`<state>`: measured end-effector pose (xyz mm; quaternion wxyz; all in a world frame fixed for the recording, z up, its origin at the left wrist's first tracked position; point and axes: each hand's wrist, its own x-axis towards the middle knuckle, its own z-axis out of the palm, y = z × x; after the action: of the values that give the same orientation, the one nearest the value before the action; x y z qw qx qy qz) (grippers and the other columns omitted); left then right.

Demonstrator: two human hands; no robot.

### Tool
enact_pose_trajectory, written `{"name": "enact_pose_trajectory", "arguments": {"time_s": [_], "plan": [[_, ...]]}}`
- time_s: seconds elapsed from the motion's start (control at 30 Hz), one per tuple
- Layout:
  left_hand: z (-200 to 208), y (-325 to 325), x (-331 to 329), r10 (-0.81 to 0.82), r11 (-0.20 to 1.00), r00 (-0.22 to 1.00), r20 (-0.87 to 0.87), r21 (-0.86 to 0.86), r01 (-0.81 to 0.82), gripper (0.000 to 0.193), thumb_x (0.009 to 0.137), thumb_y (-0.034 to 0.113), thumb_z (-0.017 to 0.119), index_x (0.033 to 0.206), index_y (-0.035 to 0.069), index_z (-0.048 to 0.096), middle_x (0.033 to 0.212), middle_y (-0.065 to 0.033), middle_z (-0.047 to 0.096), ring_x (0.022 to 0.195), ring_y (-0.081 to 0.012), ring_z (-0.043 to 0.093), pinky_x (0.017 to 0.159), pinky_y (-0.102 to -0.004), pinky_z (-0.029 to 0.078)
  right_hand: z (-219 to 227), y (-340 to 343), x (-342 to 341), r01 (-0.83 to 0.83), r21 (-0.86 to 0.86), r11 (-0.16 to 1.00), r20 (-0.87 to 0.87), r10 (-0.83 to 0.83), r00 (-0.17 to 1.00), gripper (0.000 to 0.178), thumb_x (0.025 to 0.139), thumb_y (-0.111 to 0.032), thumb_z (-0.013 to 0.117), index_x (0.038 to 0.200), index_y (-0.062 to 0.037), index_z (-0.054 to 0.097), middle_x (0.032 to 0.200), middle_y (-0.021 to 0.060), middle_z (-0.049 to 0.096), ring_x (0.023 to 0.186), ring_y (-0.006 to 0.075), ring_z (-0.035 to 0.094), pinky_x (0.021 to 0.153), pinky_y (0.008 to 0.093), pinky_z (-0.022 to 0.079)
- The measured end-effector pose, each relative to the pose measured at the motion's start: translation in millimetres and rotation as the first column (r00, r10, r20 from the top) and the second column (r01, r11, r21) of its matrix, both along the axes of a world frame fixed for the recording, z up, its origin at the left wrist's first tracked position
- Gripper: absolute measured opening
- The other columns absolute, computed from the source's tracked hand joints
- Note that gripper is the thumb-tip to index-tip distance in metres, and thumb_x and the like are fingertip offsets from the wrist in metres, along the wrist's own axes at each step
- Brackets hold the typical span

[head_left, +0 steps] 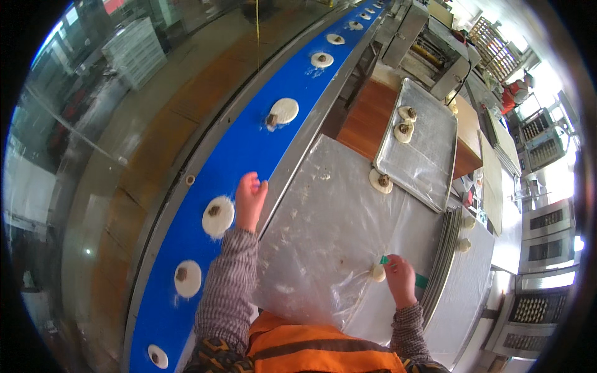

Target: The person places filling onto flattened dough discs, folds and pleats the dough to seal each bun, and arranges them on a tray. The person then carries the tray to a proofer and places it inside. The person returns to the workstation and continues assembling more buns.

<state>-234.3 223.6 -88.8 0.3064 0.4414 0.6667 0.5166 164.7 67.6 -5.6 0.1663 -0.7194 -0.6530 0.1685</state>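
Observation:
My left hand (250, 202) is over the near edge of the blue conveyor belt (247, 149), its fingers loosely curled with the thumb apart and nothing seen in them. Beside it lies a flat dough round (218, 217) with a lump of brown filling. My right hand (400, 280) is closed on a small green piece (384, 260), whose kind I cannot make out. Just left of those fingertips sits a small pale dough ball (378, 273). A green strip (421, 281) shows behind the hand; whether it joins the piece is unclear.
Plastic film (311, 211) covers the worktable. A metal tray (429, 149) holds two filled dough pieces (404, 131); another dough round (380, 181) lies by its corner. Stacked trays (457, 273) stand at right. More dough rounds (188, 278) lie along the belt. A person (515, 94) is far right.

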Motion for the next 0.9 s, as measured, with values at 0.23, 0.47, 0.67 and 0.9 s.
{"name": "enact_pose_trajectory", "arguments": {"time_s": [0.23,0.47,0.67,0.9], "plan": [[-17,120,-27,0.089,0.995,0.817,-0.569,0.087,-0.048,0.045,0.076,0.027,0.076,0.106,-0.001,0.058,0.099,-0.0178,0.063,0.090,-0.0345,0.061,0.077,-0.0469,0.050,-17,-24,-73,0.025,-0.228,0.973,-0.081,-0.045,0.996,0.019,0.080,-0.013,0.068,0.097,-0.0044,0.067,0.081,0.0129,0.066,0.073,0.0296,0.064,0.066,0.0384,0.051],[-14,91,-78,-0.085,0.996,0.919,-0.385,-0.051,0.071,0.020,0.077,0.014,0.071,0.086,-0.001,0.060,0.081,-0.0157,0.065,0.077,-0.0319,0.064,0.067,-0.0405,0.051,-20,-33,-97,0.048,-0.261,0.964,-0.030,-0.058,0.998,0.019,0.079,-0.013,0.068,0.096,-0.0046,0.069,0.083,0.0134,0.066,0.073,0.0273,0.065,0.067,0.0352,0.053],[-4,70,-101,-0.267,0.945,0.961,-0.077,-0.214,0.246,0.031,0.079,0.022,0.070,0.096,-0.004,0.066,0.080,-0.0126,0.070,0.073,-0.0235,0.066,0.066,-0.0355,0.052,-20,-28,-115,-0.014,-0.306,0.952,-0.072,-0.008,0.997,0.022,0.081,-0.016,0.067,0.099,-0.0040,0.067,0.082,0.0135,0.066,0.077,0.0307,0.064,0.068,0.0397,0.052],[-7,20,-132,-0.391,0.862,0.825,-0.409,-0.477,0.173,0.050,0.073,0.029,0.075,0.110,-0.002,0.060,0.108,-0.0203,0.059,0.100,-0.0376,0.056,0.082,-0.0478,0.048,-20,-12,-121,-0.076,-0.314,0.947,-0.075,0.055,0.996,0.022,0.082,-0.017,0.066,0.100,-0.0040,0.066,0.084,0.0141,0.066,0.079,0.0318,0.064,0.069,0.0408,0.052]]}}
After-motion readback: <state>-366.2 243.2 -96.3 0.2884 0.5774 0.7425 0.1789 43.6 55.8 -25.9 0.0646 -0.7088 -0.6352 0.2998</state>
